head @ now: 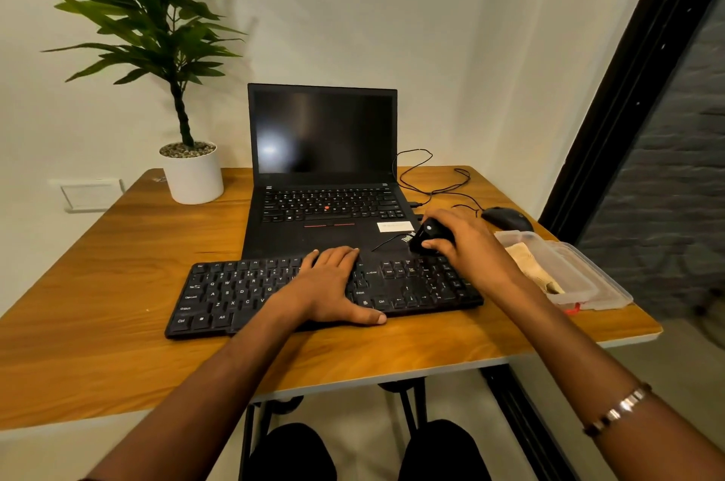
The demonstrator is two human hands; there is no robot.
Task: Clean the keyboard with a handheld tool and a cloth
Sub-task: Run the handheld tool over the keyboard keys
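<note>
A square desk [117, 284] with a warm wood-grain top is set into the corner of a pale-walled room, with a dark-framed glass panel [647, 127] to the right. On the far half an open black laptop with a dark screen [321, 135] is placed, and left of it a green leafy plant in a white round pot [192, 174]. The top looks smooth and hard, so light things are judged liable to slide on it.

The flat black plastic external keyboard [235, 292] is laid across the near middle of the desk, its far edge just against the laptop's front. It is judged light, rigid and easily pushed; it is best steadied by a palm pressed on the keys. That is how the left hand [333, 284] is placed: laid flat and unclenched across the middle keys, thumb at the near edge.

At the right edge a clear shallow plastic container [596, 276] is seen with a beige folded cloth [525, 260] in it, judged soft and limp, to be pinched anywhere. Behind it a black corded mouse [506, 217] lies.

The small black handheld cleaning tool [427, 235] is gripped by the right hand [467, 245], fingers closed around its body, above the keyboard's far right corner. It is judged light and hard. What kind of head it carries cannot be told.
</note>
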